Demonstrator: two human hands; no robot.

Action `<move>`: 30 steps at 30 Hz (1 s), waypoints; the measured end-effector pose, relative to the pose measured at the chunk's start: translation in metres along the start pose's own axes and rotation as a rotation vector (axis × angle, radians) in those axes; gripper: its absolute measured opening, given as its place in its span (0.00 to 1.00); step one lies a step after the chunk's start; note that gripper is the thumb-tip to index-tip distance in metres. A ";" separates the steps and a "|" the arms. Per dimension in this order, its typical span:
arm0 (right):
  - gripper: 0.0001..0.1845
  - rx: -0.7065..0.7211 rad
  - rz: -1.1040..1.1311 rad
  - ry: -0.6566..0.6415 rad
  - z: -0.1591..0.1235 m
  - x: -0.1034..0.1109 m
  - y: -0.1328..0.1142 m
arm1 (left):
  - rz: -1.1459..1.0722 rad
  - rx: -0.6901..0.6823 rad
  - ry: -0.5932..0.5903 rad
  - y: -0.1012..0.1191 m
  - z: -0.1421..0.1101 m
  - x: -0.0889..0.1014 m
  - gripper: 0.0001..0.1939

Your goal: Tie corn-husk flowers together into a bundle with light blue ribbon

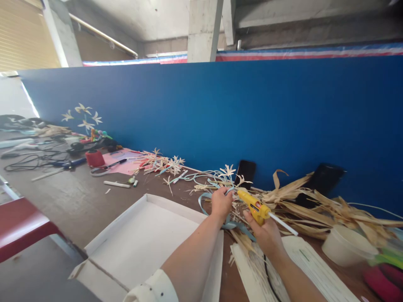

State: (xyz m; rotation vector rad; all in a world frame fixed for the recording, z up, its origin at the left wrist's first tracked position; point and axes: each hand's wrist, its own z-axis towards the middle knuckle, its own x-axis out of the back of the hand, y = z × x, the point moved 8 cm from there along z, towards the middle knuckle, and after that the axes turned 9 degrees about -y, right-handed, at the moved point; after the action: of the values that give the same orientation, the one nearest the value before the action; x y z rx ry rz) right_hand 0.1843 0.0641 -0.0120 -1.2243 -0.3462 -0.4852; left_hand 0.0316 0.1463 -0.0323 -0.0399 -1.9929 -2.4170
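Note:
My right hand is wrapped round the handle of a yellow glue gun, with a white glue stick jutting from its back end. The gun's nozzle points left, close to the fingers of my left hand. Those fingers pinch a light blue ribbon, which loops down on the left. Just beyond them are pale dried-leaf flowers on blue stems. Exactly where the nozzle meets the ribbon or flower is too small to tell.
A white box lid lies left of my arms. Dried husk strips, phones and a white tub are on the right. Finished-looking flowers, red tape and cables lie left. A blue partition stands behind.

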 end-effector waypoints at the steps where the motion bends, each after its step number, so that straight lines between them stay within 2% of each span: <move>1: 0.16 -0.007 0.000 0.002 0.000 0.000 0.001 | 0.006 -0.002 0.003 0.000 0.000 0.000 0.11; 20: 0.17 -0.054 0.038 0.027 -0.001 0.001 0.005 | 0.005 0.001 0.002 -0.003 0.002 0.000 0.12; 30: 0.17 -0.043 0.043 -0.008 0.000 -0.001 0.006 | 0.005 -0.004 0.007 -0.003 0.003 0.000 0.12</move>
State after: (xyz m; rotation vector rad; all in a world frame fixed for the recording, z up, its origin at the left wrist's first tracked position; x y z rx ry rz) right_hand 0.1863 0.0660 -0.0176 -1.2731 -0.3168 -0.4529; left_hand 0.0318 0.1494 -0.0349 -0.0359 -1.9822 -2.4150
